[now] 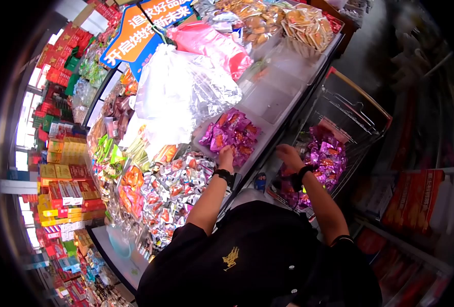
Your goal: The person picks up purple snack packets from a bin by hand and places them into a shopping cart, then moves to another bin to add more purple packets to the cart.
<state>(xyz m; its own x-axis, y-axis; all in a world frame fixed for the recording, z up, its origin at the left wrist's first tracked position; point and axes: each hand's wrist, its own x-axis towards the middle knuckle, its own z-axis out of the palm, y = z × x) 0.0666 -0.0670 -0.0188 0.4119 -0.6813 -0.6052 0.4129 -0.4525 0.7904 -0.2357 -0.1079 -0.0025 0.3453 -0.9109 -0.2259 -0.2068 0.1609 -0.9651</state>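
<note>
My left hand (227, 156) is over the near part of a heap of purple wrapped snack packets (239, 132), which lies in a white display bin (271, 117). Its fingers look bent in against the packets; the fingertips are partly hidden. My right hand (289, 157) hangs between the bin's edge and a metal shopping cart (375, 100), with no packet visible in it. Its fingers point left, loosely apart. More shiny purple packets (326, 158) fill the cart beneath my right forearm. Both wrists wear dark bands.
Left of the bin lie heaped silvery wrapped snacks (178, 192) and a large clear plastic bag (170, 92). A pink bag (211, 46) and bagged baked goods (306, 25) are farther back. Stacked boxes (68, 189) line the left; shelves with red packages (411, 199) stand right.
</note>
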